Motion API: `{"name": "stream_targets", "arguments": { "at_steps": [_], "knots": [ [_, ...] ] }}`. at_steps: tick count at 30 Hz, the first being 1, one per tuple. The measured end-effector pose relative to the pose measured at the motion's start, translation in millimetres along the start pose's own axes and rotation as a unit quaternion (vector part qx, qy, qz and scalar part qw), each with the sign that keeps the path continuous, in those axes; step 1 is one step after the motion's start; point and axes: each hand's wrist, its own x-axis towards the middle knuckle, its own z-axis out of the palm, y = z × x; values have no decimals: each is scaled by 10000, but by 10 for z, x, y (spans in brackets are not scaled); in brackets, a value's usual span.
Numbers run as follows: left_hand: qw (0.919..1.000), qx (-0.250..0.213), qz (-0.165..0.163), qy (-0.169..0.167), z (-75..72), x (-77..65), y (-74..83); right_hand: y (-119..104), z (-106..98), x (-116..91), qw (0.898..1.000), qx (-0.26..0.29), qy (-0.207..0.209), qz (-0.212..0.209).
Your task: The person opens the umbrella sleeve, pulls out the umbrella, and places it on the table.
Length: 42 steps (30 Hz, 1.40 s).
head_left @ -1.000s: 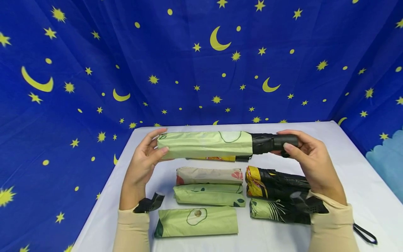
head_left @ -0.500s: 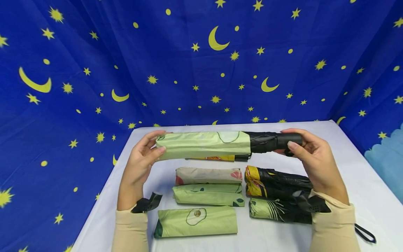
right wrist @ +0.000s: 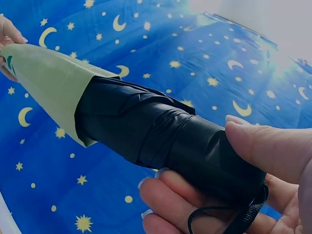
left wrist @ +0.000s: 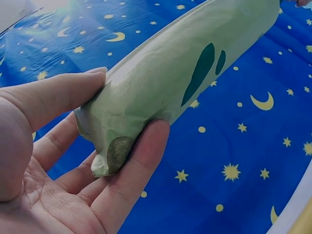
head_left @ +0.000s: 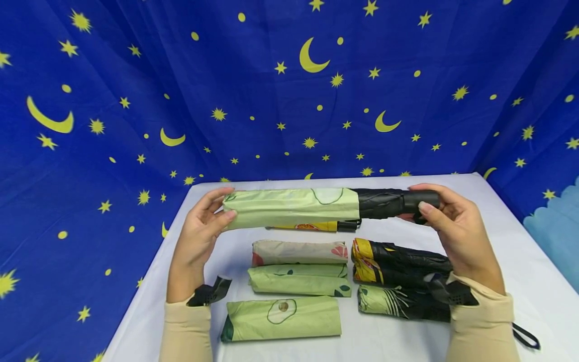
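In the head view a folded black umbrella [head_left: 380,203] lies level above the table, its left part inside a light green avocado-print sleeve [head_left: 289,211]. My left hand [head_left: 194,241] pinches the sleeve's left end between thumb and fingers. At the other end, my right hand [head_left: 463,234] grips the umbrella's black handle [head_left: 418,201]. The left wrist view shows the crumpled sleeve end [left wrist: 117,146] between the fingertips. From the right wrist, black folded cloth [right wrist: 126,107] comes out of the sleeve's mouth, and a thin cord loop [right wrist: 248,212] hangs by the handle.
Three covers lie on the white table [head_left: 149,322]: a beige one [head_left: 298,253], a green one [head_left: 296,280] and an avocado-print one [head_left: 312,320]. Right of them are yellow-and-black [head_left: 407,264] and green-and-black [head_left: 389,301] folded umbrellas. A yellow bundle [head_left: 316,227] lies partly hidden behind the held sleeve.
My right hand has moved slightly right with the umbrella, and more black cloth shows outside the sleeve. The left hand and sleeve have shifted a little left in view.
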Motion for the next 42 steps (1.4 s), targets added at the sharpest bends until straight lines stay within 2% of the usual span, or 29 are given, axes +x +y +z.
{"name": "stream_targets", "arguments": {
  "at_steps": [7,19,42],
  "knots": [
    [9999,60,50,149,-17,1,7,8,-45,5,9992,291,-136,-217],
    [9996,-16,145,237,-27,-6,37,1,-80,1,9984,499,-104,-226],
    [9987,-108,292,399,-84,-32,51,-21,-146,-24,9978,566,121,-316]
  ]
}}
